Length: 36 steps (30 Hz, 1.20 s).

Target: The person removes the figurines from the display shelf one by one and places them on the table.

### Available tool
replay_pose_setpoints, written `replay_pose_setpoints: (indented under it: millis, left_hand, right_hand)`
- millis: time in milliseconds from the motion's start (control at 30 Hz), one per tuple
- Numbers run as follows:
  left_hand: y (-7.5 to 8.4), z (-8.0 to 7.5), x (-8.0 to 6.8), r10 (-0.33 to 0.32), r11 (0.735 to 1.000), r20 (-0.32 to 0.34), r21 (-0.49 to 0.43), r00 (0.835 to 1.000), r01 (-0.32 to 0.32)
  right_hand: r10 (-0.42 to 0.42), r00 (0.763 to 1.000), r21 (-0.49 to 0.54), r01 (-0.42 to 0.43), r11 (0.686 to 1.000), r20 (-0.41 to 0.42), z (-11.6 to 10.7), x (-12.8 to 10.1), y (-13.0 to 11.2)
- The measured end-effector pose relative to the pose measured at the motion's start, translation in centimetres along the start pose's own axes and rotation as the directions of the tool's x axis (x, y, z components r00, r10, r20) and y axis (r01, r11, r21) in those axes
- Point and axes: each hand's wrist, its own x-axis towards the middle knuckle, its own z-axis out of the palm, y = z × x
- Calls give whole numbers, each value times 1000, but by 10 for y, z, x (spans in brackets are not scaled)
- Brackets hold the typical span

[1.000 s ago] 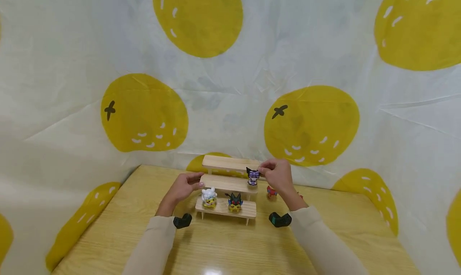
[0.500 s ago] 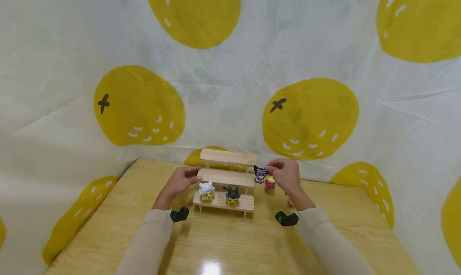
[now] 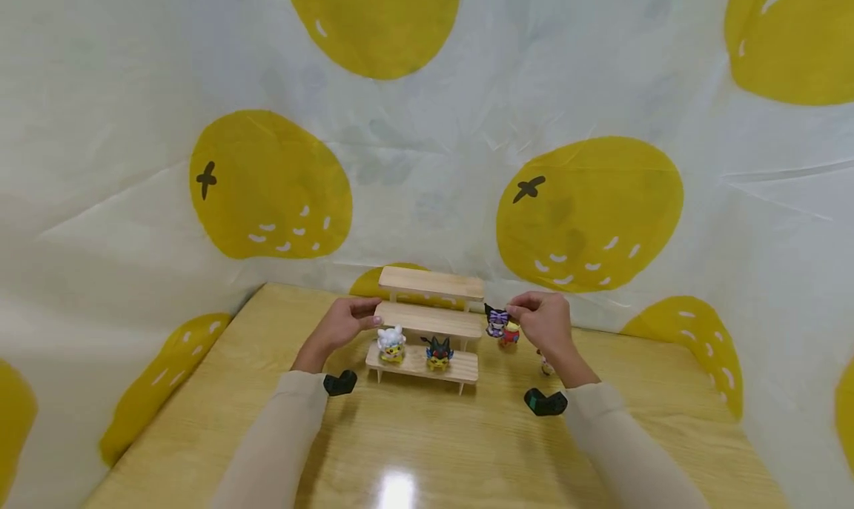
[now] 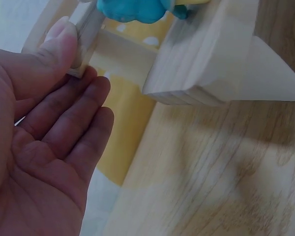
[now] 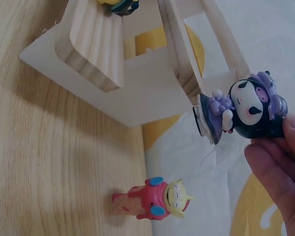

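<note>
I have the purple figure pinched by its head in my right hand, lifted clear of the table and hanging just off the right end of the stand, about level with its middle step; the right wrist view shows my fingertips curled round the dark head, with its round base tipped toward the stand's side and not touching any step. My left hand rests against the left end of the stand with the fingers nearly straight and the thumb pressed on the edge of the middle step, steadying it and gripping nothing. On the bottom step stand two figures, a white one toward the left and a black one right of it. The middle and top steps look bare from the head view. A red figure is on the table just right of the stand, below the purple one, and another small figure sits further right, mostly hidden by my wrist. As I judge it, the work is near half done: two figures sit on the stand, one is in my hand, and two wait on the table beside it.
</note>
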Motion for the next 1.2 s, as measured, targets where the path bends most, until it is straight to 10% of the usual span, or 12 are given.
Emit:
replay_pose_setpoints:
  millis: [1200]
  left_hand:
    - [0, 0, -1, -27, 999, -3, -38, 1000, 27]
  right_hand:
    - [66, 998, -37, -67, 997, -20, 0, -8, 29]
